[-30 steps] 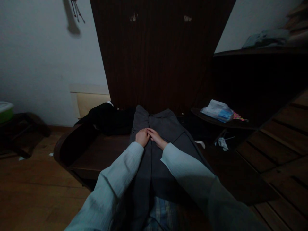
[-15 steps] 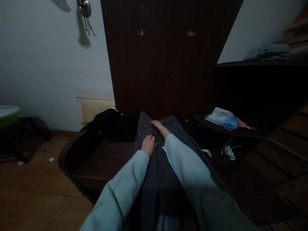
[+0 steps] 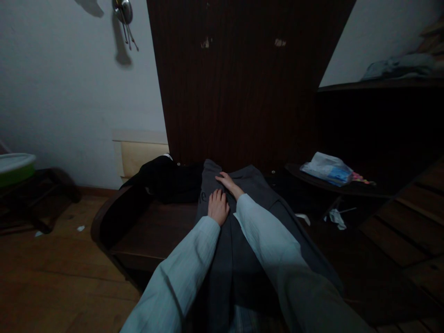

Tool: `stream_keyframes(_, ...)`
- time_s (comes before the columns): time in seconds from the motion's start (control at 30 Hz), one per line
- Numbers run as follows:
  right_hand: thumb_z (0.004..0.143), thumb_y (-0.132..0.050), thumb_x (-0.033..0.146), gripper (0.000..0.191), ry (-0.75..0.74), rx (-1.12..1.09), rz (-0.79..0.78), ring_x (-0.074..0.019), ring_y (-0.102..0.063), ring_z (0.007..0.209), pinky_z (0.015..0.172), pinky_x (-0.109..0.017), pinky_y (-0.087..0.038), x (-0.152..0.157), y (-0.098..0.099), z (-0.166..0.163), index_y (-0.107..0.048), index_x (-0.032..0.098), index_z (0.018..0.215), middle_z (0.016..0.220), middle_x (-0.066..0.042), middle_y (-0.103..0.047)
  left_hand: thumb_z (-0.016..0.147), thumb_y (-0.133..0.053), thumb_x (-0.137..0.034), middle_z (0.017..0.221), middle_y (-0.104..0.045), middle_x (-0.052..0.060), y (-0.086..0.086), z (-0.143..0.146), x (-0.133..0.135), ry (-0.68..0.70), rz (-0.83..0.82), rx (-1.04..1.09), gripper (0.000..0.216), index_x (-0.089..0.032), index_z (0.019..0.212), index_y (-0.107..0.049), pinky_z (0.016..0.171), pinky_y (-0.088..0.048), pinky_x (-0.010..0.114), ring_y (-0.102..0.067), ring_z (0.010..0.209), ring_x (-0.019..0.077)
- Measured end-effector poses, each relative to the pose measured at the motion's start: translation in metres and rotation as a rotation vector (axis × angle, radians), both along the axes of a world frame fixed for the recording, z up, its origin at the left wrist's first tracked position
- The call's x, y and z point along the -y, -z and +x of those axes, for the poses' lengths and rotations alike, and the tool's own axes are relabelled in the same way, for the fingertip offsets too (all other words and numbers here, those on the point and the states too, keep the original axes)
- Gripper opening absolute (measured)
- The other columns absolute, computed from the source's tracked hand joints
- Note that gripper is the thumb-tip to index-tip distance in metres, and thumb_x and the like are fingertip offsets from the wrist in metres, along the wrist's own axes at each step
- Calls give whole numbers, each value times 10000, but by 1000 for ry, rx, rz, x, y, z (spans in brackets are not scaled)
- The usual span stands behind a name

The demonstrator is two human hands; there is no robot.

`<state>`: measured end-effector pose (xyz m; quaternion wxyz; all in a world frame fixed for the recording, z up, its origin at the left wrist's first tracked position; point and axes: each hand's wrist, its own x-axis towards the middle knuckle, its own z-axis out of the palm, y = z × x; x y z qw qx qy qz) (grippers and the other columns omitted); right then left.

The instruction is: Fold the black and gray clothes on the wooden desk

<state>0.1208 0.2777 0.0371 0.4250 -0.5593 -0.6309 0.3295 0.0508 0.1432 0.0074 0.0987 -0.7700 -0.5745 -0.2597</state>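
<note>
Dark grey trousers point(image 3: 255, 187) are spread lengthwise over the dark wooden bench, two leg ends pointing at the backboard. A small dark mark shows on the left leg. My left hand point(image 3: 218, 206) lies on the left leg, fingers stretched out and palm down. Just beyond it, my right hand point(image 3: 229, 184) rests on the same leg near its far end, fingers extended and the thumb side partly hidden. Neither hand grips the cloth. The near part of the trousers falls into shadow between my sleeves.
A black garment point(image 3: 169, 182) lies on the wooden bench point(image 3: 152, 231) to the left. On a small shelf point(image 3: 294, 171) at the right sits a clear plastic packet point(image 3: 326, 169). A stool point(image 3: 38, 194) holds a green tub point(image 3: 17, 171) at far left.
My left hand has flattened, its fingers going from curled on the cloth to stretched out. The right hand stays almost in place, its fingers slightly more apart. The view has shifted slightly.
</note>
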Motion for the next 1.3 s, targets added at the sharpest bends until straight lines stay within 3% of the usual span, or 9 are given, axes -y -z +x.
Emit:
stream_keyframes(0.2,752,-505,195,454,-80,239,219,-174,-274,1254,1034,-313,-198,22,5,-8,-462,169,1203,1348,-79,-359,799,-405,-316,1311,-389,196,7,0,-5,-63,-130,55,495,-33,1204,-446,1015,-207,418,-282,1245,298)
stream_keyframes(0.33,806,-458,255,376,-333,550,290,-185,-389,1189,1006,-342,-267,41,8,-19,-499,165,1169,1264,-95,-472,789,-411,-325,1257,-456,199,8,-1,-7,-54,-157,38,507,-32,1199,-463,1016,-202,420,-343,1211,298)
stream_keyframes(0.43,794,-495,293,403,-367,602,264,-196,-414,1173,978,-322,-312,49,3,-17,-504,137,1165,1256,-113,-481,797,-385,-334,1241,-477,188,8,-2,-8,-61,-155,21,501,-40,1193,-472,1008,-216,419,-365,1195,292)
stream_keyframes(0.63,787,-521,258,367,-186,681,216,-170,-495,1086,925,-259,-356,48,-36,63,-526,133,1132,1182,-101,-545,814,-353,-353,1304,-411,180,8,1,-6,-80,-139,-20,512,-54,1217,-452,1007,-219,406,-307,1237,287)
stream_keyframes(0.73,782,-522,267,348,54,755,37,-161,-516,1060,868,-225,-385,51,-51,125,-538,163,1114,1161,-84,-562,823,-335,-359,1297,-420,183,4,1,-6,-94,-155,-73,512,-56,1218,-454,1004,-215,405,-319,1228,288)
stream_keyframes(0.9,724,-572,332,302,229,809,-176,-245,-611,846,662,-278,-453,66,-55,192,-641,81,877,916,-163,-646,847,-269,-418,1244,-476,183,-14,1,-10,-61,-261,-172,521,-69,1124,-540,961,-265,413,-375,1180,301)
stream_keyframes(1.0,716,-567,410,318,216,738,-304,-189,-615,704,558,-230,-430,69,-52,201,-651,106,754,782,-108,-659,841,-288,-442,1261,-445,219,-25,10,-10,-100,-339,-163,564,-20,1136,-518,960,-264,420,-353,1196,322)
stream_keyframes(1.1,680,-608,390,267,200,690,-340,-148,-586,627,503,-203,-395,68,-49,195,-633,126,654,684,-61,-639,835,-324,-434,1322,-353,244,-26,28,-5,-88,-291,-91,611,25,1231,-402,991,-228,419,-284,1241,328)
stream_keyframes(1.3,640,-627,241,127,235,693,-283,-127,-554,578,476,-192,-368,70,-46,181,-584,128,601,642,-37,-608,833,-325,-451,1328,-384,171,-3,50,1,151,-292,26,541,-113,1242,-429,988,-259,407,-307,1242,287)
